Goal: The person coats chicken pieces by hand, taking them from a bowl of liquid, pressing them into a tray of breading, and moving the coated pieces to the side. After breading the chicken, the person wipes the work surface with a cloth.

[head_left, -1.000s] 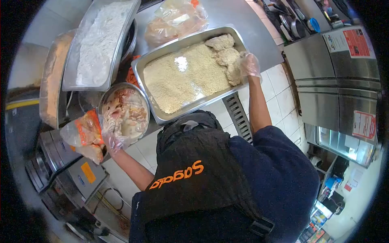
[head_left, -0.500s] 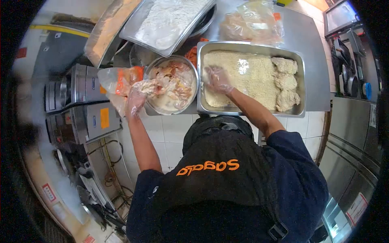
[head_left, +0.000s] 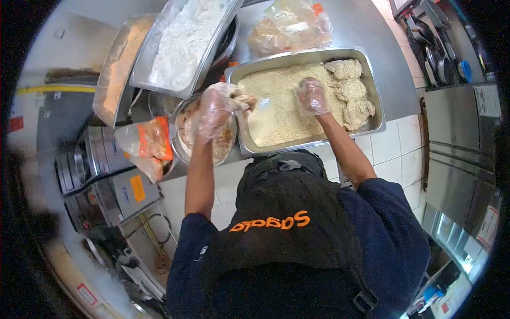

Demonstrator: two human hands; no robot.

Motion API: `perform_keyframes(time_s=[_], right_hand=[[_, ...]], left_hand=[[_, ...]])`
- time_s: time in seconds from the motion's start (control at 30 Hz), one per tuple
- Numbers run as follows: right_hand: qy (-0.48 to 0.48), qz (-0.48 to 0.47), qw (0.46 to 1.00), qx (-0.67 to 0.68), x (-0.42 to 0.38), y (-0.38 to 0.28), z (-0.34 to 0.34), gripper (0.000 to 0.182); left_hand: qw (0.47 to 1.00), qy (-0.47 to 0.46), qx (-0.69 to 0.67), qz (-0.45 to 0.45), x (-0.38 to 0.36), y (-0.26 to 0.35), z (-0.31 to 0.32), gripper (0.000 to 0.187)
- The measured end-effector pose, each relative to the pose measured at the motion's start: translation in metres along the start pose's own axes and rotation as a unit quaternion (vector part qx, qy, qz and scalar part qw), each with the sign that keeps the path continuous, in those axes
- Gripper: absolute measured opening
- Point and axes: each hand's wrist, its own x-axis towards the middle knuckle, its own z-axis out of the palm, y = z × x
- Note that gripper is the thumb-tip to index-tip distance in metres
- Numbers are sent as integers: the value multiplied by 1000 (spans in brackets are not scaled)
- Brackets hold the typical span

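Note:
My left hand [head_left: 213, 114], in a clear plastic glove, grips a wet, battered piece of chicken [head_left: 241, 100] and holds it over the gap between the bowl and the tray. Below it is the metal bowl [head_left: 178, 151] of chicken in milky batter, partly hidden by the hand and forearm. My gloved right hand [head_left: 311, 97] is at the pale breadcrumbs [head_left: 276, 125] in the deep steel tray [head_left: 378, 106], with its fingers curled. What is inside those fingers is hidden. Several crumb-coated chicken pieces [head_left: 350, 90] lie along the tray's right side, close to this hand.
A pan of white flour [head_left: 183, 48] rests tilted behind the bowl, beside a container of orange-brown powder [head_left: 123, 66]. Plastic bags stand behind the tray [head_left: 292, 26] and left of the bowl [head_left: 151, 141]. Grey kitchen equipment [head_left: 127, 181] is at the left, steel cabinets [head_left: 457, 154] at the right.
My left hand has lifted the chicken piece and carried it right, from the bowl toward the tray. My right hand has moved right across the crumbs, its fingers curling. The view has shifted.

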Motion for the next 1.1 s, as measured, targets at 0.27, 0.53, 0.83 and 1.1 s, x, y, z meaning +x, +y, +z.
perform_keyframes(time_s=[0.27, 0.53, 0.83, 1.1], right_hand=[[-31, 180, 980, 81, -9, 29, 34, 16], [-474, 108, 865, -122, 19, 20, 41, 19], [-700, 158, 689, -100, 3, -33, -67, 44], [-528, 486, 646, 263, 18, -61, -28, 55]], left_hand=[[995, 68, 16, 71, -24, -19, 20, 21], [902, 28, 350, -251, -102, -176, -15, 35], [941, -41, 241, -233, -104, -279, 60, 40], [956, -101, 236, -144, -75, -221, 52, 43]])
